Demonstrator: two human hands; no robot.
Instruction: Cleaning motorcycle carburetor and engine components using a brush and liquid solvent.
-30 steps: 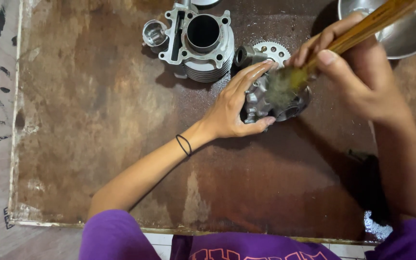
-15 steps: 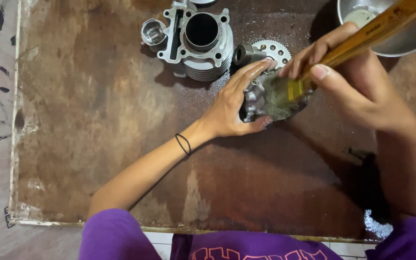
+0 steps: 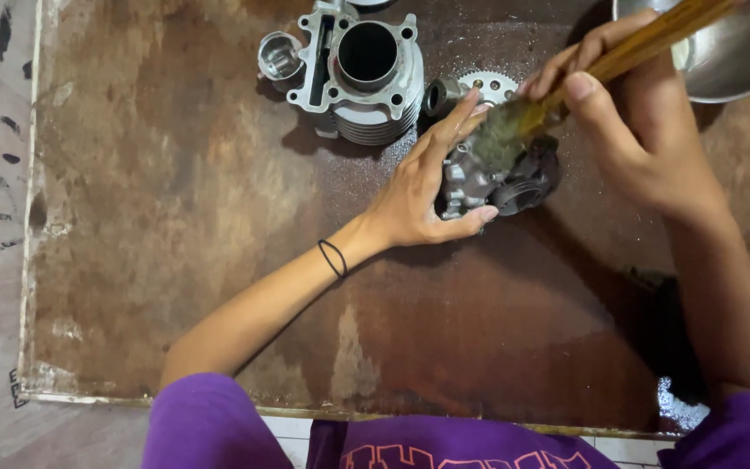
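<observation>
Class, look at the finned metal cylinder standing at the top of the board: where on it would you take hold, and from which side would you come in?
Probably grip the cylinder by its round finned body, coming from the near left. It stands bore-up, a small piston sits close on its far left, and the left hand and engine part crowd its right.

Parts laid out on board [image 3: 175, 287], hands at ctr-right.
Engine part [image 3: 501, 178] sits on board btwn left hand [image 3: 418, 195] (on its left side) and right hand [image 3: 644, 139] (to its right); brush [image 3: 583, 74] rests on top of part. Behind: cylinder block [image 3: 362, 74], piston [image 3: 278, 56] just left of it, sprocket [image 3: 490, 85] to its right. Bowl [image 3: 740, 61] far right, behind right hand.
</observation>
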